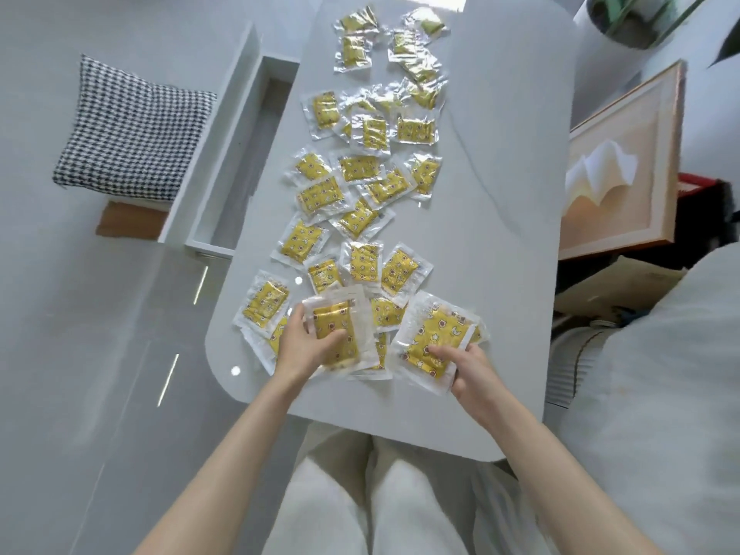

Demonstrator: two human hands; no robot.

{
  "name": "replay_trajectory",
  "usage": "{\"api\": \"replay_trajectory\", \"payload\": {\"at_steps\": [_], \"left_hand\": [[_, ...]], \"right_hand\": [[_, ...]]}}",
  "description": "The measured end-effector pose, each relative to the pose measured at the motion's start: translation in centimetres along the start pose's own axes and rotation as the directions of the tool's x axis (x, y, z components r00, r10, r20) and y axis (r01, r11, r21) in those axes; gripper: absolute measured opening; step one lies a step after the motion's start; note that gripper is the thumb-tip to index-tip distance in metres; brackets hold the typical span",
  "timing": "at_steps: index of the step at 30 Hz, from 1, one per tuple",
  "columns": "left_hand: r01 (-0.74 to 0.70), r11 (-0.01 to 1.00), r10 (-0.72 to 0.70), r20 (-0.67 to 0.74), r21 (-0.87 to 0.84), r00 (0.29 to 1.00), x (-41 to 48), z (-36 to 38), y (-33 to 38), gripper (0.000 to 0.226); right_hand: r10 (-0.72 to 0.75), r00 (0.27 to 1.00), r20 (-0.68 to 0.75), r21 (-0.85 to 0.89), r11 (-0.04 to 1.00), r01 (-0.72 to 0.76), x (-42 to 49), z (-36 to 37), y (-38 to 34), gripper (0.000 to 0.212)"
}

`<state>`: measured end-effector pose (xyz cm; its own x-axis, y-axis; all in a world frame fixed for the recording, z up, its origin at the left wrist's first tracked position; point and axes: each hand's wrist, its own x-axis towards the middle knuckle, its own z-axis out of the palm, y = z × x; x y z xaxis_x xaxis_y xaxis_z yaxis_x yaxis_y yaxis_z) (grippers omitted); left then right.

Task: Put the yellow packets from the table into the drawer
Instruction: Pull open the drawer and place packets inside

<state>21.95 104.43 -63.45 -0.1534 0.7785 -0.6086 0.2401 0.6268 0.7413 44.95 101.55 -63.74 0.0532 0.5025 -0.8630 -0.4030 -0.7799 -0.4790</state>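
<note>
Several yellow packets in clear wrappers [362, 218] lie scattered along the white table [500, 194], from the near edge to the far end. My left hand [304, 346] grips a small stack of yellow packets [340, 322] near the table's front left. My right hand [466, 372] holds another yellow packet [434, 342] just right of it, thumb on top. The open white drawer [244, 162] stands left of the table, its inside looking empty.
A black-and-white checked cushion [132, 130] lies on a seat left of the drawer. A framed picture [624, 166] leans at the right, with boxes and a white sofa arm [660, 374] below it. My legs in light trousers are under the table's near edge.
</note>
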Motion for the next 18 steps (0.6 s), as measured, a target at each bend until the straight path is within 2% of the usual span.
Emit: {"api": "replay_trajectory", "payload": {"at_steps": [5, 9, 11, 15, 18], "left_hand": [[0.113, 0.946, -0.130, -0.035, -0.303, 0.991, -6.2, -4.5, 3.3, 0.038], [0.088, 0.893, -0.127, -0.058, -0.441, 0.990, -9.9, -8.0, 4.8, 0.038], [0.076, 0.850, -0.125, -0.059, -0.521, 0.990, -11.7, -9.9, 5.3, 0.029], [0.101, 0.748, -0.152, -0.022, -0.656, 0.988, -14.7, -14.3, 5.8, 0.014], [0.108, 0.730, -0.131, 0.017, -0.675, 0.991, -16.1, -17.2, 5.5, 0.014]], "right_hand": [[0.020, 0.997, 0.070, -0.001, 1.000, -0.020, -6.3, 2.3, -0.7, 0.031], [0.037, 0.979, 0.199, 0.089, 0.994, -0.055, -10.5, 5.2, -1.4, 0.044], [0.026, 0.956, 0.291, 0.077, 0.996, -0.051, -12.7, 7.1, -1.5, 0.046], [0.015, 0.900, 0.435, 0.044, 0.998, -0.038, -16.7, 12.0, -0.7, 0.027], [-0.003, 0.849, 0.528, 0.000, 1.000, 0.003, -18.6, 16.4, 0.4, 0.039]]}}
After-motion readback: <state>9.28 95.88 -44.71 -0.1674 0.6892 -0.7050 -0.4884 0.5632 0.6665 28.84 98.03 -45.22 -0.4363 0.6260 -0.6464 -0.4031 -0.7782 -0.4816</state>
